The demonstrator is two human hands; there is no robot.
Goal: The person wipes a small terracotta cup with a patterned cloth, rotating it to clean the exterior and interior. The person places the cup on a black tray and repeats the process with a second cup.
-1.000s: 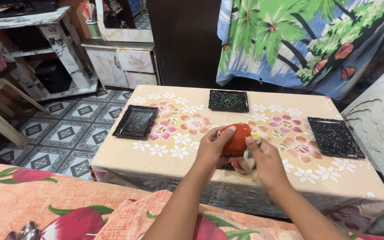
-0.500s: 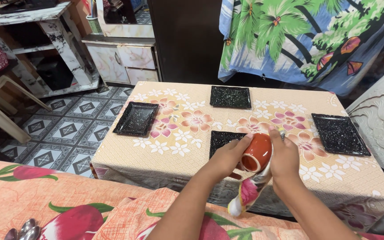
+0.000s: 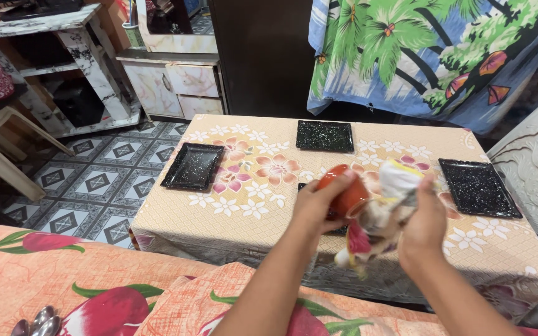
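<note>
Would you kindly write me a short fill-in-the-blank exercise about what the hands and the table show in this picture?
1. The left hand holds a small ____ bowl.
2. The right hand presses a flowered ____ against the bowl's opening.
3. The plates on the table, such as the far plate, are ____ in colour.

Missing words: orange; cloth; black

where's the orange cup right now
In the head view the orange cup sits mid-frame in the left hand, above the table's near edge, touching the floral cloth in the right hand.
</note>
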